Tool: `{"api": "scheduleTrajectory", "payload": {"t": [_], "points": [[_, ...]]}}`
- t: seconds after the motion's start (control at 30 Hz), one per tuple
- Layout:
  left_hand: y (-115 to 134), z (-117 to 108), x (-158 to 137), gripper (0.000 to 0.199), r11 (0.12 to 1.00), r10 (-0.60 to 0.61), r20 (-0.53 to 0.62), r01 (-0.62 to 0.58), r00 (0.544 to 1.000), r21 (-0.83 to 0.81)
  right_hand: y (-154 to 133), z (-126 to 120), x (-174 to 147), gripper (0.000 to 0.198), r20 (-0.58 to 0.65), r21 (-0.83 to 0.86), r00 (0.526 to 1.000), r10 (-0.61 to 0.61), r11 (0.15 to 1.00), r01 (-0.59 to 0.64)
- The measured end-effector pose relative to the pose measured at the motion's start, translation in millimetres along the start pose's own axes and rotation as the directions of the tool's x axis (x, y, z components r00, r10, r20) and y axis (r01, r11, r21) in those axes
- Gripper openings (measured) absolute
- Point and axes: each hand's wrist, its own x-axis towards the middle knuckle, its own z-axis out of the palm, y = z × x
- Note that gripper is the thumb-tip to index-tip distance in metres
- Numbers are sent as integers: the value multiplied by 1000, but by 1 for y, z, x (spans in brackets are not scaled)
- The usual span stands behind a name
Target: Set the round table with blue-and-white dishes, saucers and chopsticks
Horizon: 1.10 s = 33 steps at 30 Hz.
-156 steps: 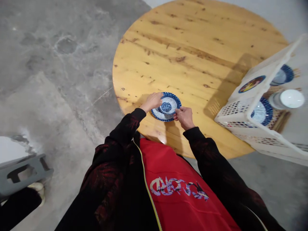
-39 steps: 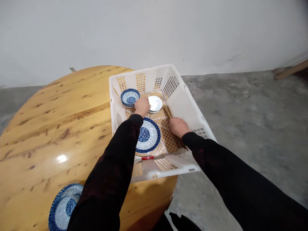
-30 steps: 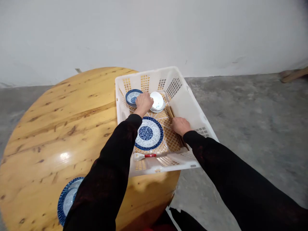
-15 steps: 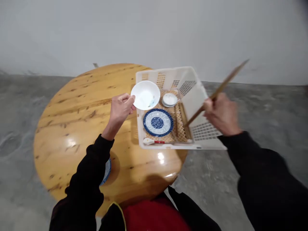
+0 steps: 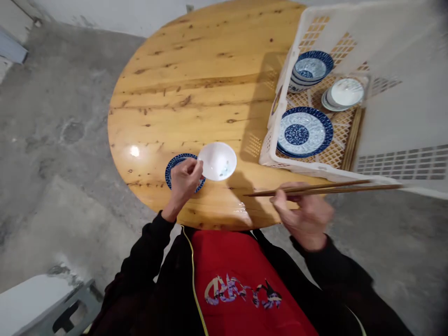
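Observation:
My left hand [image 5: 186, 179] pinches the rim of a small white bowl [image 5: 220, 161] with faint bluish marks inside. The bowl is held over the table, just right of a blue-patterned plate [image 5: 172, 168] that my hand partly covers. In my right hand [image 5: 306, 214] is a pair of wooden chopsticks [image 5: 336, 188], lying roughly level, thin tips toward the left. They pass in front of the near edge of a white plastic basket [image 5: 315, 166].
Inside the basket are stacked blue-patterned bowls [image 5: 311, 70], blue-rimmed plates [image 5: 304, 133], small white dishes [image 5: 346, 93] and more chopsticks [image 5: 352, 140]. The basket occupies the right side of the round wooden table [image 5: 196, 98]. A grey-and-white stool-like object [image 5: 70, 308] stands at lower left.
Both hands have come back from the basket toward the table's near edge, bringing the bowl and chopsticks out. The chopsticks have turned from slanting to nearly level. The view has tilted down and left.

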Motion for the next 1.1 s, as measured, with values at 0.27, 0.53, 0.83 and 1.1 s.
{"api": "scheduleTrajectory", "payload": {"t": [0.27,0.53,0.83,1.1], "points": [[-80,39,-67,36,974,-225,121,222,967,40,-15,76,-49,9,-69,93,998,-9,996,15],[-99,98,-54,31,885,-450,54,453,892,-112,-21,81,-51,14,-2,133,998,55,990,-54],[-100,122,-50,27,724,-637,50,620,769,-302,-20,74,-61,19,36,118,986,164,979,-167],[-107,121,-51,27,687,-652,65,625,755,-370,-19,74,-52,21,81,160,990,119,978,-131]]}}
